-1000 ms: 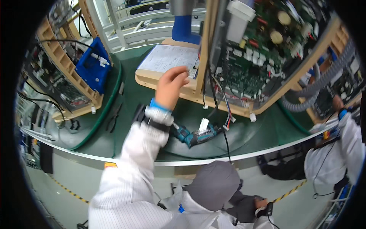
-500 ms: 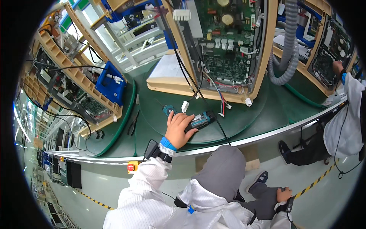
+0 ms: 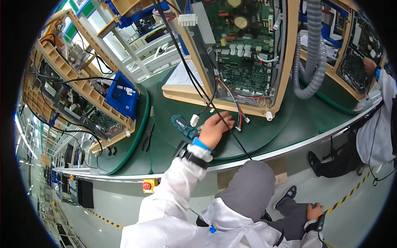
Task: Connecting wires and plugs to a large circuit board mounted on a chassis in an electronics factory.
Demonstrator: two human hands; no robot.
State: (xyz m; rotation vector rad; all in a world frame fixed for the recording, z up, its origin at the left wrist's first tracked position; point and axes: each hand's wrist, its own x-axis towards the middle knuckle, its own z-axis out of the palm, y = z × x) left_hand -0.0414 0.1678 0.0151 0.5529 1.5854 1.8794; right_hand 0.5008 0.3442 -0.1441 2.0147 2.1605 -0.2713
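Screwdriver lies on the green bench, left hand loosely curled on it, not lifted; right hand rests on knee at 5 o'clock, empty.

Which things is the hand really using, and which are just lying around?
In use:
- left hand, resting on the teal electric screwdriver
- white plug and black cable running past the hand
- green circuit board in the upright frame behind

Just lying about:
- pliers
- blue tray
- grey ribbed hose
- right hand, down on the knee
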